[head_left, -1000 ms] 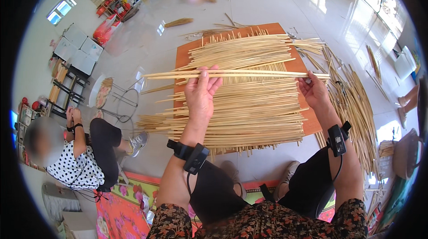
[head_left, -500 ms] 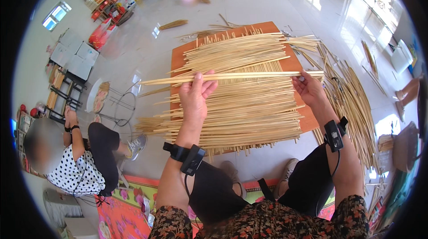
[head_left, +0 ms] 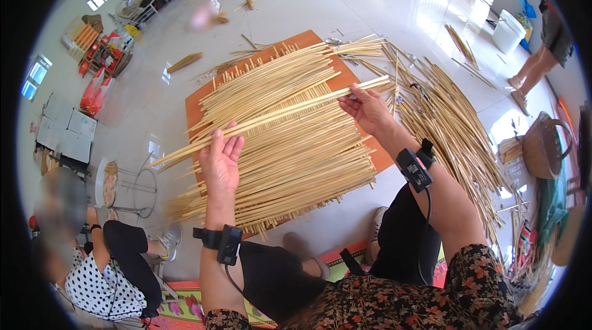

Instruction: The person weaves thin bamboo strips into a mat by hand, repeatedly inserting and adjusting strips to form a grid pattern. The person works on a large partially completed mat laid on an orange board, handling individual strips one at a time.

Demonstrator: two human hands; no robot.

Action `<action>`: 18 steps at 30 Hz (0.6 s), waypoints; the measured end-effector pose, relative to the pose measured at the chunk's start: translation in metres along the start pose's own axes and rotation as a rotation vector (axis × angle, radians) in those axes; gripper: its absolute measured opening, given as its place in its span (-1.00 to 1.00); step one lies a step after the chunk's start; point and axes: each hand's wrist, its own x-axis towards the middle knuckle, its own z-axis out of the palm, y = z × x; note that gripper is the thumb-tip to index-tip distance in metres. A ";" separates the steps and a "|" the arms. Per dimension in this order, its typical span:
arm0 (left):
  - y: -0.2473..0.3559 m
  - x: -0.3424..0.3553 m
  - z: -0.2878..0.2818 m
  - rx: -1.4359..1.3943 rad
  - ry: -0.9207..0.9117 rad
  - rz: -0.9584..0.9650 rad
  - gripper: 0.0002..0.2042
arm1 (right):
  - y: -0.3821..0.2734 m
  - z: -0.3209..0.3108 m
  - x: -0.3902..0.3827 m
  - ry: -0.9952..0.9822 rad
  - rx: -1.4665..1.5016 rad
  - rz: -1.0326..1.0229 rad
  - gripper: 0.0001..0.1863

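Glossy pale floor [head_left: 290,12] is carrying everything. Flat orange-brown board [head_left: 197,103] is lying on it, showing bare at its far left corner and along its right edge. Mat [head_left: 277,173], slender straw-coloured rods over crosswise ones, is covering most of the board and overhanging its left edge. Pile [head_left: 447,126] of loose rods is spreading beyond the right edge; a person [head_left: 102,281] is sitting off the left. Brown basket [head_left: 541,151] and white bucket [head_left: 509,33] are standing farther right. Long, smooth stalks [head_left: 283,111] are slanting above the mat, hiding a strip. Right hand [head_left: 364,108] is gripping them near their right end; left hand [head_left: 222,158] is pinching them, thumb uppermost, nearer the other.
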 end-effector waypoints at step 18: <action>-0.008 0.000 -0.002 0.009 -0.021 -0.065 -0.73 | 0.003 0.004 -0.003 -0.015 0.064 -0.014 -0.79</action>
